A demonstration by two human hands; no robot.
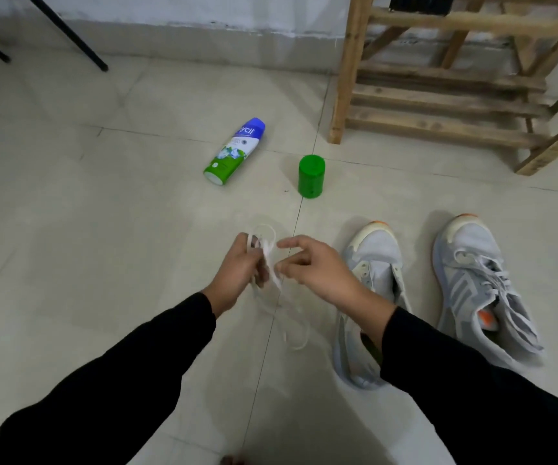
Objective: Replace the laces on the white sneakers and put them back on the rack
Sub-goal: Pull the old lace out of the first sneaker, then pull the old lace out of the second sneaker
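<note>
A white lace (268,255) is bunched in loops above the tiled floor, its loose ends trailing down toward me. My left hand (239,273) is closed around the bundle. My right hand (318,268) pinches a strand of the same lace between thumb and forefinger, right beside the left. Two pale grey-white sneakers stand on the floor to the right. The nearer sneaker (373,263) has no lace and is partly hidden by my right forearm. The far right sneaker (479,280) is laced. The wooden rack (438,92) stands at the upper right.
A blue, white and green bottle (234,151) lies on its side on the floor ahead. Its green cap (311,176) stands upright just right of it. Black metal legs (69,31) slant down at the upper left, by the wall.
</note>
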